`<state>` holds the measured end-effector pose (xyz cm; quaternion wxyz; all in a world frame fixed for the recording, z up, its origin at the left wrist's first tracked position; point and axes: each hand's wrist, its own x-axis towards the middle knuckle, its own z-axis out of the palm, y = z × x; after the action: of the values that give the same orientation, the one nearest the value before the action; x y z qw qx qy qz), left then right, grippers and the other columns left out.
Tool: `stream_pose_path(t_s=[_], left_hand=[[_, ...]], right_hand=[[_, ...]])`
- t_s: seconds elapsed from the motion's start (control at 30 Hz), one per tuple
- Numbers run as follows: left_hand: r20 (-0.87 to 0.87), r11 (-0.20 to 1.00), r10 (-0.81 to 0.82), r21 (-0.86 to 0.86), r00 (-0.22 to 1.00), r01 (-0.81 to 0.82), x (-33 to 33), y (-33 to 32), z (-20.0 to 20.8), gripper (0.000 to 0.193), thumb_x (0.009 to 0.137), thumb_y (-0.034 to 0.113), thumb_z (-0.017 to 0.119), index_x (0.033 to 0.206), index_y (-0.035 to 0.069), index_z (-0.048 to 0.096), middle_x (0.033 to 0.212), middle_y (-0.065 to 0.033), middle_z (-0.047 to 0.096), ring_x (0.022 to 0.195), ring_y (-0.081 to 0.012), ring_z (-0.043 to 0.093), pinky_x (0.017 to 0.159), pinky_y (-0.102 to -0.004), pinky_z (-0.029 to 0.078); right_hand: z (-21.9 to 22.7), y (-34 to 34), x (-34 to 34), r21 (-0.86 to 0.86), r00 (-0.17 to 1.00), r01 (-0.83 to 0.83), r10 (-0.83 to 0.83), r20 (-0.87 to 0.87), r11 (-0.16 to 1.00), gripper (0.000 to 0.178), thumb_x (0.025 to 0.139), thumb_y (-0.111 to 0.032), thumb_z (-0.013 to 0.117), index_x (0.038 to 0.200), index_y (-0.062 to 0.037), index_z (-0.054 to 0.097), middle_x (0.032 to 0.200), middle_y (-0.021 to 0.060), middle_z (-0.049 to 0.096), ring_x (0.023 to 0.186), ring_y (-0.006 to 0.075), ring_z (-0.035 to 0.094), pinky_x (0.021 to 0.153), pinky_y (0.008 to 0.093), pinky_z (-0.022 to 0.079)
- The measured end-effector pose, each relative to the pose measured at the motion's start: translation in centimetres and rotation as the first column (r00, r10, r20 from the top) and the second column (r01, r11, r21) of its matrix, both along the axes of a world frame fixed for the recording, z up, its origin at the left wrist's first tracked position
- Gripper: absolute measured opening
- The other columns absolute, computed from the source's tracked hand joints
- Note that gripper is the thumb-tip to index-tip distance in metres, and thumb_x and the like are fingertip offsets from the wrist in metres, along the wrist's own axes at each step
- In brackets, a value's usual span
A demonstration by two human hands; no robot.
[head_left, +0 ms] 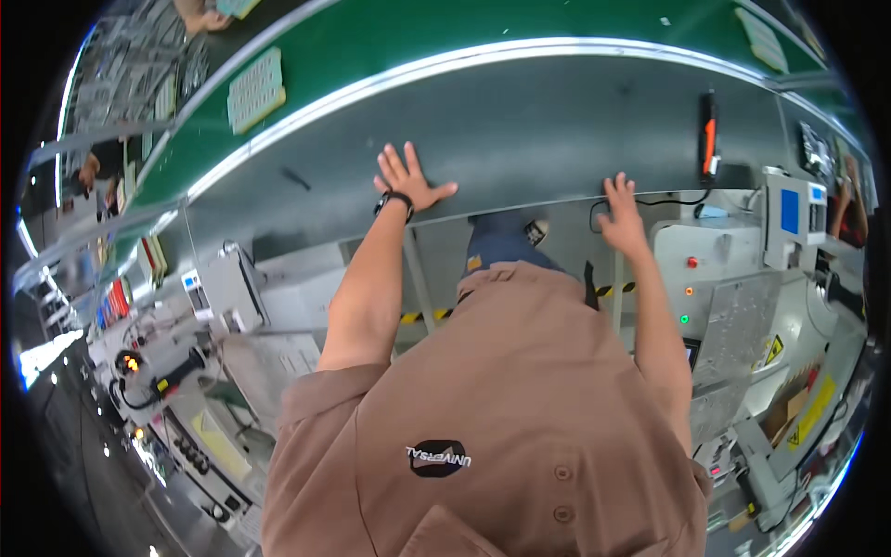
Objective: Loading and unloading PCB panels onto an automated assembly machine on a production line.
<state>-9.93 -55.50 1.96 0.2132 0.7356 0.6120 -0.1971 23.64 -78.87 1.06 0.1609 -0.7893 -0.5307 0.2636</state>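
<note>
My left hand (411,182) lies spread on the dark grey worktop (520,121), its fingers stretched out and the thumb pointing right. A black watch (394,203) sits on that wrist. By the worktop's near edge, my right hand (623,218) is open too, fingertips at the edge. Neither hand holds anything. Farther right on the worktop lies an orange and black handheld tool (710,139), probably an electric screwdriver, with a black cable (673,201) running from its lower end toward my right hand. A small dark object (296,177) rests left of my left hand.
Beyond the worktop runs a green conveyor belt (390,51) carrying a pale slotted tray (256,91) and another pale tray (763,41). A white machine (677,269) with buttons stands right; a grey device (232,288) stands left. Other people are at the far left and right.
</note>
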Motion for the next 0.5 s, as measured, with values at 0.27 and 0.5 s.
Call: stream_pose_path(t_s=[0.27,0.5], left_hand=[[0.011,0.998,0.007,0.06,1.0,-0.007,-2.9,-0.5,-0.8,0.134,0.053,0.082,0.058,0.145,0.013,-0.01,0.147,-0.0237,-0.019,0.135,-0.0403,-0.019,0.104,-0.062,-0.003],[0.052,0.992,-0.06,0.11,0.997,0.054,-2.2,-0.7,-2.4,0.134,0.053,0.083,0.058,0.145,0.01,-0.007,0.147,-0.0267,-0.015,0.135,-0.0433,-0.017,0.102,-0.0639,-0.002]], right_hand=[[13.4,-6.1,-7.0,-0.08,0.777,0.012,-0.06,-0.627,0.997,0.043,0.081,-0.006,0.058,0.124,-0.0026,0.052,0.117,0.0155,0.06,0.11,0.0275,0.056,0.094,0.0346,0.042],[20.4,-11.6,-9.6,-0.178,0.69,-0.125,-0.044,-0.723,0.976,0.025,0.072,0.003,0.06,0.096,0.0002,0.066,0.106,0.0135,0.065,0.109,0.0304,0.056,0.094,0.0396,0.043]])
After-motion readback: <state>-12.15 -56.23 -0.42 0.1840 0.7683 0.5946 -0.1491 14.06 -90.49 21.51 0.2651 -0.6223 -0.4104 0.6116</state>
